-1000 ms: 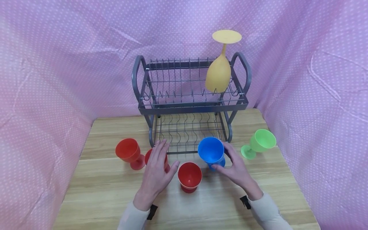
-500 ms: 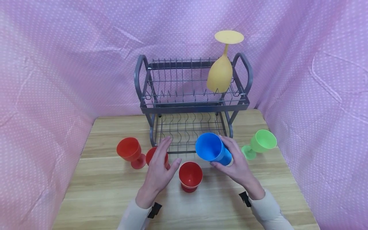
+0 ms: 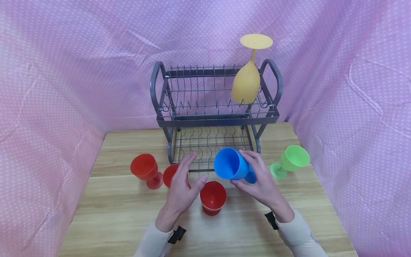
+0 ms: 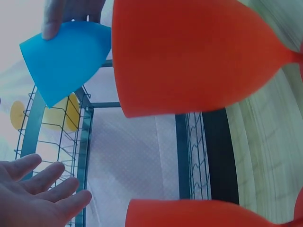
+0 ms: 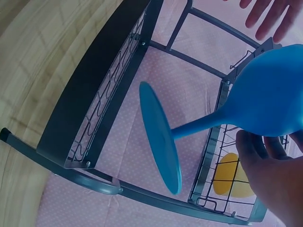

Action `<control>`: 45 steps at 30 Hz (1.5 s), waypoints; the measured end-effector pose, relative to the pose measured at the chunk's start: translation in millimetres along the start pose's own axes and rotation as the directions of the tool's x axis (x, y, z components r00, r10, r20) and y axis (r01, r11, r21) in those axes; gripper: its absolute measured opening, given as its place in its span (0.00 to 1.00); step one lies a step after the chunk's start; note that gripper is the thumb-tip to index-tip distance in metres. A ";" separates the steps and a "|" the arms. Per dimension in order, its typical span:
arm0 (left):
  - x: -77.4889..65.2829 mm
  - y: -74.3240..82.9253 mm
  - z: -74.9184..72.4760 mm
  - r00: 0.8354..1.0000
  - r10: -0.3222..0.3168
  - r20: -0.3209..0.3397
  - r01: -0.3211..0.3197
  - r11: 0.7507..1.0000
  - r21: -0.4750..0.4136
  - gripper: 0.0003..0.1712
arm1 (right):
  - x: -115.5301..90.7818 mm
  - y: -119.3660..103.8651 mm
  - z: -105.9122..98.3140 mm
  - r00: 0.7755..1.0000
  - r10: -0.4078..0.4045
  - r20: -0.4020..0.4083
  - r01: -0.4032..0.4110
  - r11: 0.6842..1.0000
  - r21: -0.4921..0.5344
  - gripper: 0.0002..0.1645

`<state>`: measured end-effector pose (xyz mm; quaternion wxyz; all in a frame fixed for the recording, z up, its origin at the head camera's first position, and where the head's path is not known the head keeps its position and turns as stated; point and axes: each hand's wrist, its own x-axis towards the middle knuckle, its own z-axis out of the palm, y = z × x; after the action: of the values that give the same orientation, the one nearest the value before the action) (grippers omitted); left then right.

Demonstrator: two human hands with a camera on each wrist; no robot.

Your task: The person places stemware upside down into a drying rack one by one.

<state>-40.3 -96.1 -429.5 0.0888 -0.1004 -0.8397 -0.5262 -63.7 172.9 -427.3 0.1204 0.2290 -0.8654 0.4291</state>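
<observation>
My right hand (image 3: 261, 184) grips a blue goblet (image 3: 228, 164) by its bowl, fingers on the far side and thumb on the near side. The goblet leans with its mouth to the left, and the right wrist view shows its foot (image 5: 161, 137) raised off the table. My left hand (image 3: 182, 192) hovers with loosely straight fingers, holding nothing. It partly hides a red goblet (image 3: 169, 175). Another upright red goblet (image 3: 213, 196) stands between the hands, and a third red goblet (image 3: 144, 168) is at the left.
Behind the hands stands a two-tier dark dish rack (image 3: 218, 122). A yellow goblet (image 3: 246, 84) sits upside down at the right of its upper tier. A green goblet (image 3: 293, 159) stands near the right edge of the wooden table (image 3: 106, 214). Pink dotted cloth (image 3: 96, 71) surrounds the table.
The right hand has lifted the blue goblet and tipped its mouth toward the left. The left hand has shifted slightly right, with its fingers and thumb still apart.
</observation>
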 end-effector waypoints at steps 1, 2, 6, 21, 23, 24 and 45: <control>0.4 0.3 0.6 1.000 0.002 0.006 -0.002 1.000 -0.017 0.46 | 0.5 -0.6 0.3 1.000 -0.001 0.003 0.001 1.000 -0.006 0.58; 0.8 0.6 1.2 1.000 -0.001 0.013 0.001 1.000 -0.029 0.46 | 0.9 -1.2 0.5 1.000 -0.003 0.007 0.003 1.000 -0.012 0.58; 1.2 3.4 3.9 0.999 -0.022 0.034 0.024 0.998 -0.063 0.46 | 2.6 -2.6 1.5 1.000 -0.016 0.021 0.017 0.999 -0.033 0.57; 7.1 13.2 10.8 0.996 -0.040 0.085 0.049 0.994 -0.101 0.47 | 8.1 -7.5 6.3 0.987 -0.144 0.067 0.152 0.980 -0.130 0.62; 7.8 13.8 11.5 0.995 -0.034 0.093 0.043 0.995 -0.095 0.47 | 8.7 -9.3 6.5 0.983 -0.167 0.072 0.176 0.972 -0.154 0.62; 8.1 13.7 11.9 0.995 -0.032 0.095 0.041 0.995 -0.090 0.47 | 8.9 -9.8 6.7 0.981 -0.180 0.074 0.190 0.968 -0.167 0.62; 10.1 11.2 15.7 0.990 0.016 0.143 0.003 0.991 -0.134 0.45 | 10.4 -15.7 8.7 0.947 -0.296 0.127 0.320 0.909 -0.268 0.61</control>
<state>-47.8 -76.4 -424.0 0.0229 -0.1465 -0.8064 -0.5725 -65.0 154.7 -417.5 0.1818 0.3609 -0.8753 0.2657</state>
